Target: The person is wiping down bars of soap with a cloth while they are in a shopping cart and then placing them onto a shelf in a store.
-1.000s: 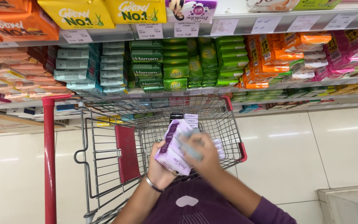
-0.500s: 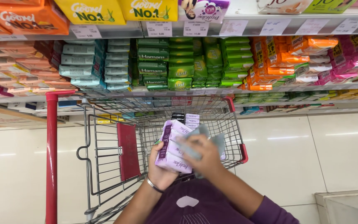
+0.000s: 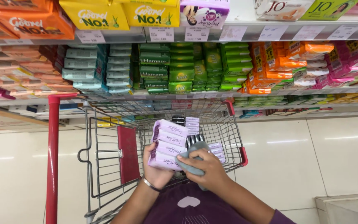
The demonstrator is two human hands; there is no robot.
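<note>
Stocked shelves (image 3: 212, 66) fill the whole upper half of the frame: orange and yellow packets along the top left, teal and green soap boxes in the middle, orange and pink packs toward the upper right, with white price tags on the shelf edges. Below them a pale glossy tiled floor (image 3: 332, 161) spreads across the lower right and lower left. A red post (image 3: 53, 157) stands upright at the left, running from mid-frame to the bottom edge.

In the centre sits a wire shopping cart (image 3: 104, 166) with red corner bumpers and a red flap (image 3: 128, 154) on its left inner side. Small purple boxes and a dark item lie on the cart's mesh floor behind the hands; what the dark item is cannot be told.

At the bottom centre, the person's purple garment (image 3: 191, 207) shows between the two forearms.

The stack of purple soap boxes (image 3: 167, 144) is held just above the near end of the cart, in the centre of the frame, tilted slightly with its top leaning left. The left hand (image 3: 156, 170), a thin bangle (image 3: 151, 185) on its wrist, grips the stack from beneath and behind, fingers wrapped around the lower boxes. The right hand (image 3: 206, 168) is curled around a grey-blue cloth (image 3: 192, 159), pressing it against the right side of the stack.
</note>
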